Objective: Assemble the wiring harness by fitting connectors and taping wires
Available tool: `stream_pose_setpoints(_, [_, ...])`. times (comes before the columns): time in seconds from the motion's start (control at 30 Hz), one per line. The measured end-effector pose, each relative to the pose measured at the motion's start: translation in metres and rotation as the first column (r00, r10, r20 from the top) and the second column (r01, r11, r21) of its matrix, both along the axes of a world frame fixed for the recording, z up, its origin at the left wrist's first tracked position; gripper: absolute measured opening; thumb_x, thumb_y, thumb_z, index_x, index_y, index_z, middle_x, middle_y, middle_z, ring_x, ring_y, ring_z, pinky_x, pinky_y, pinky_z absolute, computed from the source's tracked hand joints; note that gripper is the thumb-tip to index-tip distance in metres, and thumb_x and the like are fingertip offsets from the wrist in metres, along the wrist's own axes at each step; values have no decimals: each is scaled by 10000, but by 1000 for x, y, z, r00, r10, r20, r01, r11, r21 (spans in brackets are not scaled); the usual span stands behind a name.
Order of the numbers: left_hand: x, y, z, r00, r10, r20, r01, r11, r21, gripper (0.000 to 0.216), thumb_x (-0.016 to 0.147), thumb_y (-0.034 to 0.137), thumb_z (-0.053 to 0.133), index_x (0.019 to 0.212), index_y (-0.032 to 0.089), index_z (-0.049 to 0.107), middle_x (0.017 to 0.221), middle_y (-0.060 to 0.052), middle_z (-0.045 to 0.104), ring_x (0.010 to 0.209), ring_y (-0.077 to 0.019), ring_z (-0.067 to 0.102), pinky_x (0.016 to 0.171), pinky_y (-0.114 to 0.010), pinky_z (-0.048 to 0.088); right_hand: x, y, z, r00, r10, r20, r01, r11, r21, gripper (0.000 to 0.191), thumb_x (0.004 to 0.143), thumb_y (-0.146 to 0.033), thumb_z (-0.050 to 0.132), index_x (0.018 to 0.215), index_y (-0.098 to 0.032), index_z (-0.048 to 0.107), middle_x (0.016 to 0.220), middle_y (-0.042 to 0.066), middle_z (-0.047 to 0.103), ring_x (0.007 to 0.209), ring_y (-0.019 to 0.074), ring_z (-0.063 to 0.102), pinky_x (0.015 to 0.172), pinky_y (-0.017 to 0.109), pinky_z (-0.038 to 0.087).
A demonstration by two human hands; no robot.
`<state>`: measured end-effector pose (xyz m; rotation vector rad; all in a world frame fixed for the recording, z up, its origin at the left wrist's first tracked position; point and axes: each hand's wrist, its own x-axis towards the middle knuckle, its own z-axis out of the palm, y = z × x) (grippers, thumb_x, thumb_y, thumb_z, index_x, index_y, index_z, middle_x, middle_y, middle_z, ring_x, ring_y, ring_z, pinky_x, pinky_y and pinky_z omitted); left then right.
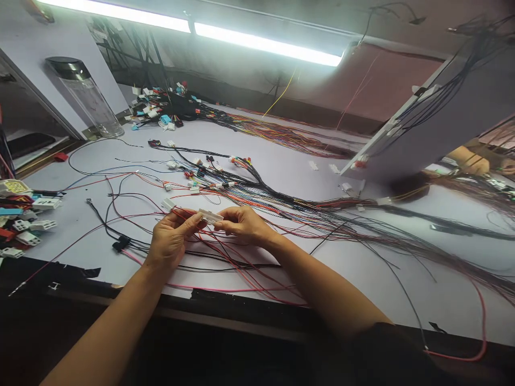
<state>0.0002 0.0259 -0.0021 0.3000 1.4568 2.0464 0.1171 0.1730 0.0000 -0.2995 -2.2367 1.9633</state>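
A white plastic wire connector [211, 216] is held between both hands above the table. The thumb and fingers of my left hand [172, 235] pinch its left end, while my right hand [244, 225] grips the right end. Red wires [225, 254] hang beneath the hands and run to the right. Just past the left fingers a second white connector [168, 204] shows; whether that hand also holds it, I cannot tell. Left of my left hand, a black connector [121, 243] on dark wires lies on the table.
A wire harness [277, 195] stretches across the table [100, 155] behind my hands. Several loose connectors [30, 230] sit at the left edge. A glass bottle [90, 102] stands at the back left, and a large wire bundle [257, 128] lies at the back. Another person's hand [470, 162] appears far right.
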Motion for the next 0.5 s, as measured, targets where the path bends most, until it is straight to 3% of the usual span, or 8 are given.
stream_pose_setpoints(0.17, [1,-1,1,998,-59,-23,59,998,-21,306,554,268,889,753,145,691,721,-13,682,651,-124,659,672,-220,551,-1,0,-3,999,-36,-3,36,999,-5,252,785,-371,657,843,-128,685,629,-40,515,547,67,401,516,211,298])
stream_pose_setpoints(0.3, [0,-3,-3,998,-34,-51,33,999,-20,303,561,253,884,757,144,681,735,-7,680,669,-124,659,698,-228,554,0,-5,2,997,-75,14,75,997,-23,230,776,-346,665,827,-122,682,624,-36,540,549,69,414,519,208,314])
stream_pose_setpoints(0.5, [-1,-3,-5,998,-23,-55,23,1000,5,305,556,251,887,751,144,679,736,-4,673,677,-130,654,714,-252,562,2,-9,4,995,-94,-19,96,991,98,214,826,-331,628,828,-124,680,661,-18,595,544,64,423,523,201,324])
